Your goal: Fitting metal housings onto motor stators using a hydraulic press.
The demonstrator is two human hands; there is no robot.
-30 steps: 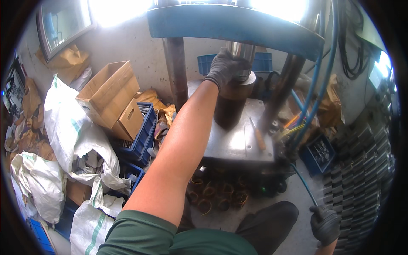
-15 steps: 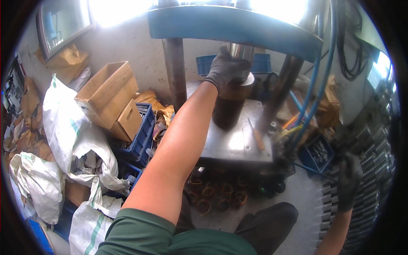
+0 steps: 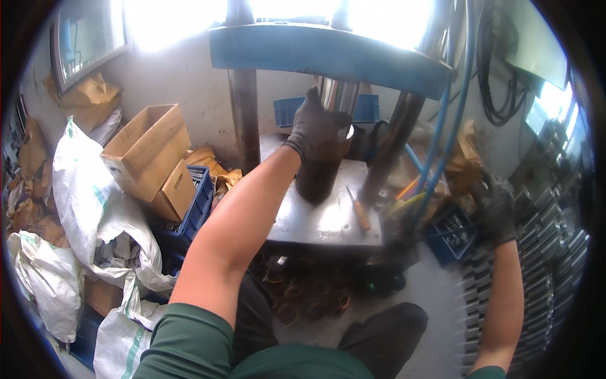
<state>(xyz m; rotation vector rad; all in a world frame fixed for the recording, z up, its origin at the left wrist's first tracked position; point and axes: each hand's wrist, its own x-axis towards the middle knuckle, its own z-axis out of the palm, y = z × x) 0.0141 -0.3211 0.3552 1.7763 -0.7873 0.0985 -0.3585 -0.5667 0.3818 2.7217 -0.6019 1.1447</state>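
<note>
Cluttered workshop, press bench (image 3: 328, 221): left hand (image 3: 317, 129) fingers wrap cylinder (image 3: 319, 174) under ram; right hand (image 3: 495, 211) fingers unclear. Pinch risk if ram drops.

At our left we see two open brown cardboard boxes (image 3: 148, 151), stacked against a blue crate (image 3: 192, 208), with white sacks (image 3: 95, 202) beside them.

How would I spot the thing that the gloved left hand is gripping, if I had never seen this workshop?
Find the blue press frame against the back wall, then the grey metal plate beneath it. On that plate stands a dark upright cylinder, with the left hand clamped over its top. It is the only tall thing there; the small wooden-handled tool lies flat beside it.
</note>
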